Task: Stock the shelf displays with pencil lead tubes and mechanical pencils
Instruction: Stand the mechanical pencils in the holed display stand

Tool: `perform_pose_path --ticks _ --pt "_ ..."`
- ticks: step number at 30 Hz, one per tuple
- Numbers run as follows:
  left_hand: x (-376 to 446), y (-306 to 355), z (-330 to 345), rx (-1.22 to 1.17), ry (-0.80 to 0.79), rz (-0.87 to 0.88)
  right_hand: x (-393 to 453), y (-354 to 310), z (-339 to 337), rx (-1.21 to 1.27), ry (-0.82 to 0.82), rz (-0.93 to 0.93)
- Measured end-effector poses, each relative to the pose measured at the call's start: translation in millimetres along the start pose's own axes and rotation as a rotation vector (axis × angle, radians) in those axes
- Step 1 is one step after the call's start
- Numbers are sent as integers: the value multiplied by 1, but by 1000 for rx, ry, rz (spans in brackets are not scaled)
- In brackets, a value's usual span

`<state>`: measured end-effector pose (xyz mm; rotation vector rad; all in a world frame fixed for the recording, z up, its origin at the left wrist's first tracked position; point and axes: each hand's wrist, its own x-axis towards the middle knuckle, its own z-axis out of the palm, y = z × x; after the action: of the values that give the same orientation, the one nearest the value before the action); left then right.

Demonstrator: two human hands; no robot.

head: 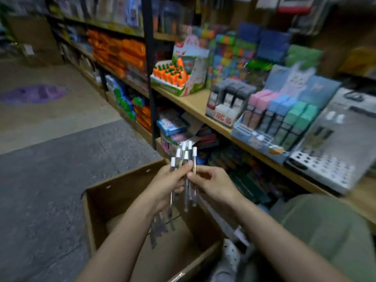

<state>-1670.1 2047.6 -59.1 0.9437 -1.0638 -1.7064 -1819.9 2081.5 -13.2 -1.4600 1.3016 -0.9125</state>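
Both hands up front: left hand (169,181) and right hand (211,183) are closed around a bundle of white-capped lead tubes (188,176), held above the open cardboard box (101,202), where more stock lies. Further off, I see the grey perforated display (323,165) on the shelf (198,104) with empty holes, so I'd judge most stocking remains.

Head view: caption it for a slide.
Both hands hold white-capped lead tubes above an open cardboard box.
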Motion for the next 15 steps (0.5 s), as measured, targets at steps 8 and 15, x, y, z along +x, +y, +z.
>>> perform_pose_path --ticks 8,15 --pt "19 65 143 -164 -137 143 -66 -60 -121 -66 493 -307" --pt "18 83 248 -127 -154 115 -110 -60 -226 -191 794 -382"
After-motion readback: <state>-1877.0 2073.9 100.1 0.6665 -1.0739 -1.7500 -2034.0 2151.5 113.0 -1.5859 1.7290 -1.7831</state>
